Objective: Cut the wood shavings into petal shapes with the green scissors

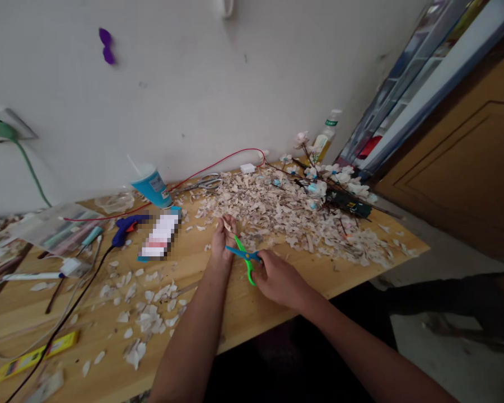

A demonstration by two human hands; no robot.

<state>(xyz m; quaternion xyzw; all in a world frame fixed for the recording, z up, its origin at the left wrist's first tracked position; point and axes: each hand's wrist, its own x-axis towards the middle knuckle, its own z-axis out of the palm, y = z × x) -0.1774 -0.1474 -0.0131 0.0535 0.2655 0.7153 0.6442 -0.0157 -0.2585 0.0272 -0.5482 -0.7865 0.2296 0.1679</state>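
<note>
My right hand grips a pair of scissors with one green and one blue half, its blades apart and pointing at my left hand. Between the curled fingers of my left hand is a small pale petal-like piece, partly hidden by the fingers. The green blade's tip is close to that piece; whether they touch I cannot tell. Just beyond both hands spreads a wide heap of pale dried petal-like pieces.
Left of my hands are a blurred phone-like rectangle, a blue glue gun and a blue cup with a straw. Flowering branches and a bottle stand at the back right. Loose pieces lie in front; cords cross the table's left.
</note>
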